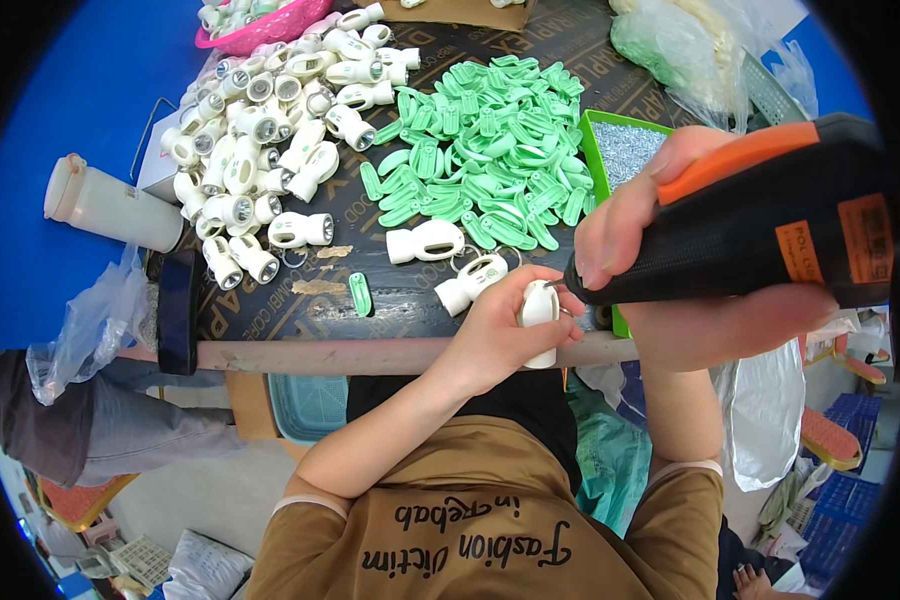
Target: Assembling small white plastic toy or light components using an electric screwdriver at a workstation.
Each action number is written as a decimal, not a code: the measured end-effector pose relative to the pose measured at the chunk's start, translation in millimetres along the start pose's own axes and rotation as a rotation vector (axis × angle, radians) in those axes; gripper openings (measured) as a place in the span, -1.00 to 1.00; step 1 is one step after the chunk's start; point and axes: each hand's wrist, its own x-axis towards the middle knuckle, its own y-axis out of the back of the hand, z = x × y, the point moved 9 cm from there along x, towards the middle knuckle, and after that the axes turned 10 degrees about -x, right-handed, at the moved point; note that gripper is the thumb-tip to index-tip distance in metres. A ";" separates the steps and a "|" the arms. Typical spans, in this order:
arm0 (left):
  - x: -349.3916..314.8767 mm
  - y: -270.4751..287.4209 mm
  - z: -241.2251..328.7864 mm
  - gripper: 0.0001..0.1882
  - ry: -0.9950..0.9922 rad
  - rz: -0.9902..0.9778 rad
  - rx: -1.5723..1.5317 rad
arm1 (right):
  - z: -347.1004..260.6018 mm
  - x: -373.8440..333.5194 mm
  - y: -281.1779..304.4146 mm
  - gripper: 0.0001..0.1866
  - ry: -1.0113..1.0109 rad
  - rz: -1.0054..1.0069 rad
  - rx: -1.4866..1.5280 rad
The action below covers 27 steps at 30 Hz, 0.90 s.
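Near the table's front edge, my left hand point(495, 330) grips a small white flashlight point(541, 312), fingers wrapped round its body. My right hand point(610, 235) is closed on a black and orange power screwdriver point(730, 225), lying nearly level. Its thin bit reaches the upper end of the held flashlight; the exact contact point is too small to make out. Just beyond my left hand lie another white flashlight point(470, 284) with a metal ring and a second one point(425, 242). A single green plastic piece point(360, 294) rests to their left.
Many white flashlights point(240, 165) are heaped at left, beside many green plastic pieces point(500, 140). A green tray point(591, 150) of small screws stands right of them. A white tumbler point(120, 208), a pink basket point(255, 38) and plastic bags point(670, 50) surround the work area. Someone's legs point(160, 410) are at left.
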 end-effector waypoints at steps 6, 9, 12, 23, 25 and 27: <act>2.1 3.1 -5.1 -0.59 -0.004 -0.011 -0.025 | 9.5 -8.3 10.6 -0.02 0.069 0.197 0.167; 1.4 3.3 -6.4 -0.59 0.011 -0.029 -0.088 | 10.6 -9.5 6.7 -0.06 0.135 0.171 0.328; 0.6 6.4 -6.2 -0.58 0.046 0.005 -0.120 | 17.7 -9.2 6.9 -0.09 0.136 0.176 0.395; 1.4 5.6 -6.6 -0.68 0.057 -0.007 -0.098 | 12.1 -15.6 8.8 -0.05 0.307 -0.039 0.514; 1.3 -1.3 1.4 -0.67 0.018 -0.031 0.090 | 18.7 -11.6 20.4 -0.05 0.207 0.068 0.451; -2.9 -12.2 25.2 -0.65 -0.277 -0.038 0.758 | 10.6 -8.4 35.9 -0.09 0.202 0.104 0.503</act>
